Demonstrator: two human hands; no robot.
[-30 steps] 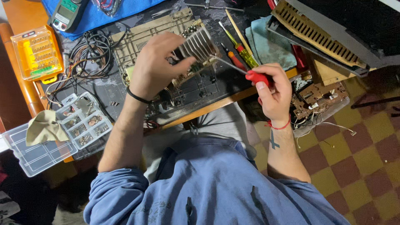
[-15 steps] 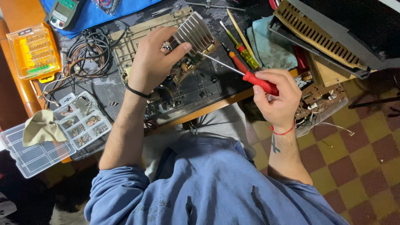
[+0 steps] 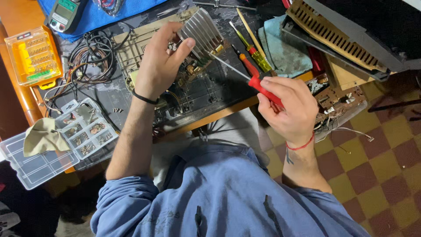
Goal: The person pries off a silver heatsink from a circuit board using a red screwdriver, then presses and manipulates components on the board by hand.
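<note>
2 hands raised | left hand [image 3: 160, 66] lifts heatsink [image 3: 201, 30] higher | screwdriver [image 3: 258, 85] follows

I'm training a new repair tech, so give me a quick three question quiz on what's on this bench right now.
1. True or false: the right hand holds a red-handled screwdriver.
2. Which thing do the left hand's fingers grip?
A. the ribbed metal heat sink
B. the multimeter
C. the orange bit case
3. Fill in: the clear parts organiser with small hardware lies to the ____ of the left forearm in the picture.

Key: 1 true; 2 A; 3 left.
</note>
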